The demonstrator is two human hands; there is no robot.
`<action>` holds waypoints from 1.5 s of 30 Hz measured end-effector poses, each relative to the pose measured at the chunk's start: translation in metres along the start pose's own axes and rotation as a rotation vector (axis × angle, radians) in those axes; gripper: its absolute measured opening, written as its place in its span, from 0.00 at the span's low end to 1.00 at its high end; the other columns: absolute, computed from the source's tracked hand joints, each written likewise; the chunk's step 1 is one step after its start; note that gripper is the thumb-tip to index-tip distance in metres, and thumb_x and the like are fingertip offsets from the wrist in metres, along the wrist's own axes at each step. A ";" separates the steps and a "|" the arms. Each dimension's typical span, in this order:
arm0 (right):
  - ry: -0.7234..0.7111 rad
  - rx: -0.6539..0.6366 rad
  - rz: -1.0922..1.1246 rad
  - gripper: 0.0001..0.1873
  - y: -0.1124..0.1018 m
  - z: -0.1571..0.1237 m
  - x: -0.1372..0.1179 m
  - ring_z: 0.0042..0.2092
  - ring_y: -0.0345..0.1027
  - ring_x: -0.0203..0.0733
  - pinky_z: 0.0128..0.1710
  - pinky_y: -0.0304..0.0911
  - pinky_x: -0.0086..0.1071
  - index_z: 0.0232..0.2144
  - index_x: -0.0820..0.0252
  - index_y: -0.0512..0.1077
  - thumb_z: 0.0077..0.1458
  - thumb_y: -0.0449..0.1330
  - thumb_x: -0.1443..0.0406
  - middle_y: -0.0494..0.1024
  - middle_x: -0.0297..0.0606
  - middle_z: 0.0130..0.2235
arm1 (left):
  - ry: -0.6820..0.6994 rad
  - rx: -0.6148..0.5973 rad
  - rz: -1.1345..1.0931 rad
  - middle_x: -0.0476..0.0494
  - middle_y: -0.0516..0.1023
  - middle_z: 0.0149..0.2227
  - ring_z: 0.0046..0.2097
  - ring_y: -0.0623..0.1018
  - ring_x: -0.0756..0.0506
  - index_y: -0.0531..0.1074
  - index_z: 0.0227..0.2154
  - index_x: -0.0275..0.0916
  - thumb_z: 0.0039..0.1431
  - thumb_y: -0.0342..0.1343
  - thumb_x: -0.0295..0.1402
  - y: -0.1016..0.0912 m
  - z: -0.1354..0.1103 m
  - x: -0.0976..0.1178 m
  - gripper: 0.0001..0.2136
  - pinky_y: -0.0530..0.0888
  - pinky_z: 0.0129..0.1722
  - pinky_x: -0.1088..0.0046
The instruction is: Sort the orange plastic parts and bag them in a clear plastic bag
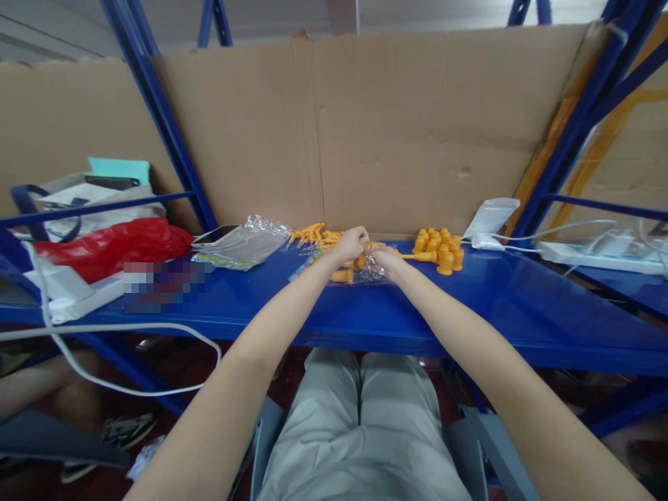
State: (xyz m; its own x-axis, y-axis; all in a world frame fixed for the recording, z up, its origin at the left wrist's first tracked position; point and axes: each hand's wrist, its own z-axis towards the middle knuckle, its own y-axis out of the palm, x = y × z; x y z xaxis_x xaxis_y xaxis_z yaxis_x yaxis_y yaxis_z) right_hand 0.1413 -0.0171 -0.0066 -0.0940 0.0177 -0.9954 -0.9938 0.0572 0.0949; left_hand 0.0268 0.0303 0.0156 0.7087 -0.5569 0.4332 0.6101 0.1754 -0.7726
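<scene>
A clear plastic bag (371,273) with orange plastic parts in and around it lies on the blue shelf in front of me. My left hand (353,243) is over the bag's far left part, fingers curled closed; what they pinch is too small to make out. At the bag's right side, my right hand (388,261) is closed on the thin plastic. Orange branching pieces with small metal chains (309,235) lie left of my left hand. Orange knobbed cylinders (437,243) stand grouped to the right, beside an orange hammer-like piece (420,257).
Flat printed packaging bags (234,245) lie to the left, with a phone-like slab (216,235) on them. Farther left are a red plastic bag (122,243) and a white power strip (86,296). A cardboard sheet (396,132) stands behind. White cable (151,325) hangs at the front left.
</scene>
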 end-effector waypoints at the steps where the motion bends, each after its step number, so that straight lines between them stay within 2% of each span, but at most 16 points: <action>1: -0.013 0.018 -0.071 0.13 -0.001 0.000 0.002 0.21 0.64 0.31 0.33 0.72 0.31 0.22 0.61 0.67 0.59 0.58 0.74 0.68 0.27 0.17 | 0.012 -0.009 -0.003 0.44 0.80 0.36 0.39 0.76 0.46 0.74 0.31 0.36 0.57 0.48 0.21 0.000 -0.001 0.001 0.09 0.73 0.43 0.70; 4: -0.028 0.020 -0.237 0.14 -0.002 0.000 0.005 0.19 0.63 0.33 0.28 0.70 0.30 0.22 0.60 0.68 0.60 0.58 0.71 0.67 0.28 0.16 | 0.051 -0.058 -0.006 0.43 0.80 0.37 0.40 0.77 0.46 0.74 0.32 0.35 0.58 0.49 0.22 0.000 -0.003 0.002 0.09 0.73 0.45 0.69; 7: 0.032 -0.011 -0.267 0.12 -0.001 -0.001 0.004 0.18 0.64 0.33 0.25 0.68 0.27 0.26 0.60 0.70 0.63 0.56 0.68 0.68 0.29 0.15 | 0.097 -0.091 0.011 0.42 0.81 0.40 0.44 0.78 0.45 0.75 0.34 0.35 0.58 0.51 0.23 -0.001 -0.006 -0.001 0.08 0.73 0.49 0.67; 9: 0.068 -0.023 -0.248 0.11 0.001 -0.002 0.003 0.18 0.64 0.32 0.24 0.67 0.25 0.29 0.61 0.71 0.65 0.54 0.68 0.69 0.30 0.15 | 0.109 -0.043 0.033 0.41 0.81 0.43 0.47 0.78 0.44 0.76 0.36 0.36 0.58 0.51 0.24 -0.002 -0.008 -0.007 0.09 0.72 0.53 0.66; 11: 0.086 -0.043 -0.217 0.11 0.001 -0.001 0.003 0.18 0.64 0.31 0.25 0.67 0.24 0.30 0.62 0.71 0.65 0.53 0.69 0.69 0.30 0.15 | 0.096 0.058 0.053 0.41 0.80 0.46 0.51 0.77 0.44 0.76 0.39 0.36 0.59 0.51 0.24 -0.002 -0.013 -0.015 0.10 0.71 0.57 0.65; 14: 0.098 -0.094 -0.179 0.11 -0.002 0.000 0.005 0.19 0.66 0.30 0.25 0.68 0.23 0.29 0.62 0.70 0.64 0.55 0.71 0.71 0.30 0.16 | 0.065 0.181 0.077 0.40 0.80 0.48 0.53 0.76 0.43 0.75 0.43 0.36 0.59 0.50 0.24 -0.001 -0.022 -0.030 0.12 0.69 0.60 0.63; 19: 0.094 -0.119 -0.214 0.13 -0.005 -0.001 0.006 0.19 0.65 0.29 0.24 0.66 0.21 0.24 0.61 0.68 0.62 0.60 0.71 0.72 0.30 0.17 | 0.063 0.094 0.077 0.38 0.78 0.53 0.57 0.75 0.42 0.74 0.49 0.36 0.59 0.51 0.24 0.005 -0.031 -0.041 0.16 0.66 0.64 0.61; 26: 0.065 -0.085 -0.263 0.17 -0.002 -0.004 0.004 0.18 0.62 0.28 0.23 0.65 0.22 0.21 0.61 0.66 0.61 0.57 0.74 0.71 0.30 0.17 | -0.043 -0.032 0.039 0.33 0.72 0.61 0.63 0.71 0.40 0.70 0.56 0.32 0.62 0.51 0.29 0.011 -0.030 -0.043 0.20 0.65 0.64 0.63; 30: 0.031 -0.152 -0.287 0.16 -0.002 -0.004 0.004 0.19 0.63 0.27 0.22 0.64 0.20 0.20 0.62 0.68 0.57 0.58 0.78 0.73 0.31 0.19 | -0.063 -0.059 0.043 0.32 0.70 0.63 0.64 0.69 0.40 0.68 0.58 0.31 0.63 0.49 0.28 0.010 -0.031 -0.044 0.21 0.63 0.65 0.63; 32: 0.012 -0.184 -0.303 0.15 -0.002 -0.003 0.005 0.18 0.61 0.26 0.20 0.60 0.19 0.19 0.62 0.68 0.55 0.59 0.79 0.72 0.29 0.18 | -0.073 -0.056 0.043 0.33 0.70 0.63 0.64 0.69 0.41 0.68 0.58 0.32 0.63 0.49 0.29 0.010 -0.031 -0.044 0.21 0.63 0.65 0.63; 36: -0.090 -0.307 -0.339 0.11 -0.004 0.002 0.010 0.16 0.54 0.25 0.15 0.51 0.19 0.20 0.62 0.71 0.53 0.64 0.72 0.69 0.27 0.16 | -0.089 -0.067 0.049 0.34 0.69 0.64 0.65 0.68 0.42 0.68 0.59 0.32 0.64 0.49 0.29 0.009 -0.032 -0.040 0.21 0.62 0.66 0.65; 39: -0.142 -0.381 -0.350 0.07 -0.005 0.009 0.016 0.18 0.57 0.25 0.17 0.53 0.19 0.22 0.64 0.75 0.51 0.66 0.70 0.74 0.31 0.21 | -0.090 -0.086 0.072 0.34 0.68 0.64 0.66 0.67 0.43 0.66 0.61 0.30 0.65 0.47 0.28 0.008 -0.033 -0.036 0.22 0.60 0.67 0.66; 45: -0.135 -0.362 -0.345 0.05 -0.007 0.018 0.023 0.23 0.64 0.29 0.22 0.60 0.23 0.28 0.63 0.80 0.52 0.69 0.66 0.78 0.35 0.27 | -0.069 -0.102 0.116 0.33 0.68 0.64 0.66 0.67 0.43 0.65 0.61 0.28 0.66 0.44 0.28 0.006 -0.034 -0.034 0.22 0.59 0.68 0.64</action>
State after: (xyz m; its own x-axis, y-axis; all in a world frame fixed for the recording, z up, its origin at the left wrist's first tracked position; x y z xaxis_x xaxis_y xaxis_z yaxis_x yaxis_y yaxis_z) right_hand 0.1470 0.0007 -0.0296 0.2273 0.1885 -0.9554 -0.9247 -0.2660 -0.2724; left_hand -0.0055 0.0232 -0.0197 0.7969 -0.4801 0.3668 0.4863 0.1495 -0.8609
